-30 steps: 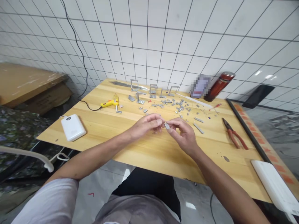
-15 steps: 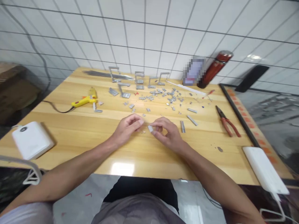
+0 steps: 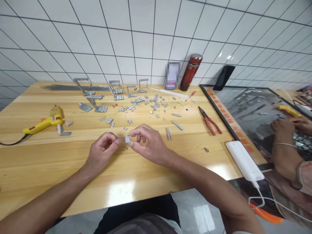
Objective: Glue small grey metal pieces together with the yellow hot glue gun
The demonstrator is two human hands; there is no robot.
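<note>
Between the thumb and index finger of my right hand is a small flat grey piece. Just left of it, my left hand has its fingers curled and its thumb against the index finger; anything inside that pinch is too small to make out. Both hands are low over the wooden table, close together. Beyond them lie loose grey pieces in a scattered heap. Several small grey frames, among them an upright one, stand on segmented bases farther back.
A yellow glue gun lies at left. Red-handled pliers, a white power bank and grey strips are to the right. A red flask and phone lean at the wall. Another person's hands work at far right.
The camera view has turned to the right, bringing another person's arms into sight. My right hand still pinches the grey piece, and my left hand remains close beside it.
</note>
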